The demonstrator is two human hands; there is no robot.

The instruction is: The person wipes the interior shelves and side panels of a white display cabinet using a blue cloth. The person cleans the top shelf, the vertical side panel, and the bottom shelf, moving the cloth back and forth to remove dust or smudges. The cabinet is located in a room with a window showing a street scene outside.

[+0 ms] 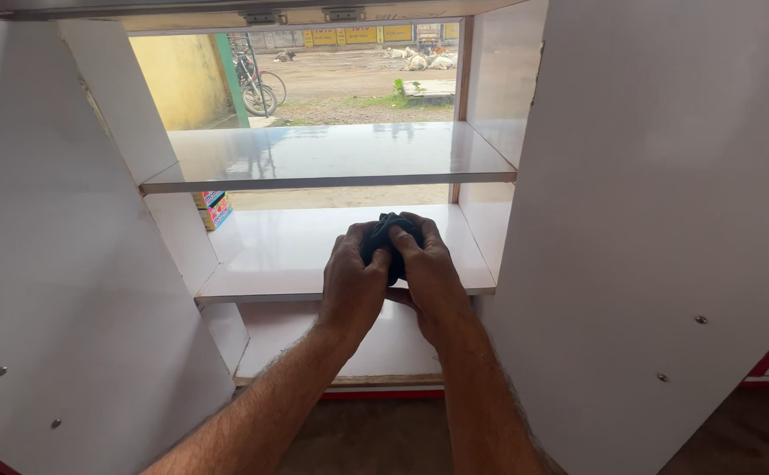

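While both hands press together on the middle shelf (270,255), a dark cloth (391,236) peeks out between them. The left hand (354,281) and right hand (428,277) curl their fingers tight around it (most of the cloth is hidden). Behind the upper shelf (314,154), a parked motorbike (257,79) is partly cut off.

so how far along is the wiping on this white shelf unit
The top shelf already looks glossy, mirroring the street outside. In hand: both the left hand and right hand press a dark cloth on the middle shelf. The bottom shelf and side panels look untouched, though that is hard to judge.
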